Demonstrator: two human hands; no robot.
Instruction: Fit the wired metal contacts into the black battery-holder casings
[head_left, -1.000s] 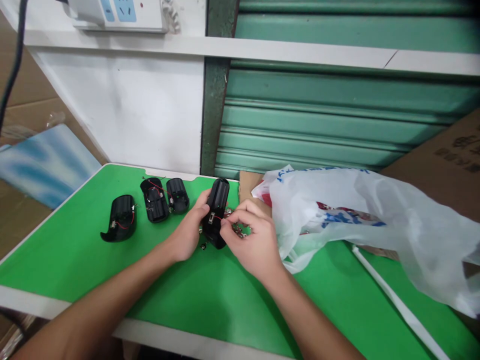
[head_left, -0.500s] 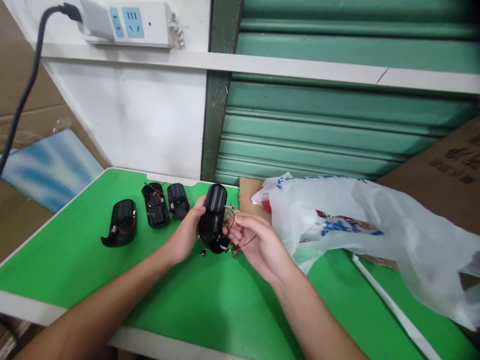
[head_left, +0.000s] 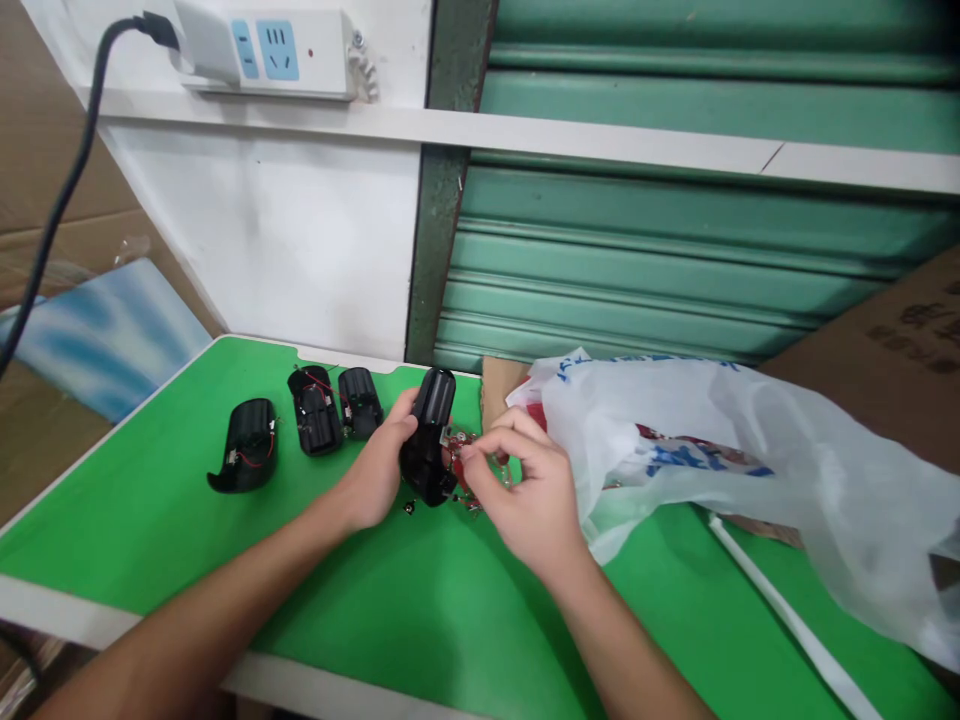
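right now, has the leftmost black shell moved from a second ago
No, the leftmost black shell sits in the same place against the far-left corner of the green tabletop.

Looks like small workshop, maybe corner of shop. Green surface [head_left: 337,610] carries black plastic parts [head_left: 315,418] with thin red wires [head_left: 258,466]. Behind it, green slatted shutter [head_left: 637,220], like roll-down shop door. Power strip [head_left: 328,62] sits above white ledge [head_left: 637,147]. Brown cardboard [head_left: 60,160] stands at left and right; big see-through plastic bag [head_left: 705,400] lies on surface.

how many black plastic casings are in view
4: one casing in the left hand; three on the green tabletop: leftmost casing, middle casing, right casing beside it. Others may be hidden.
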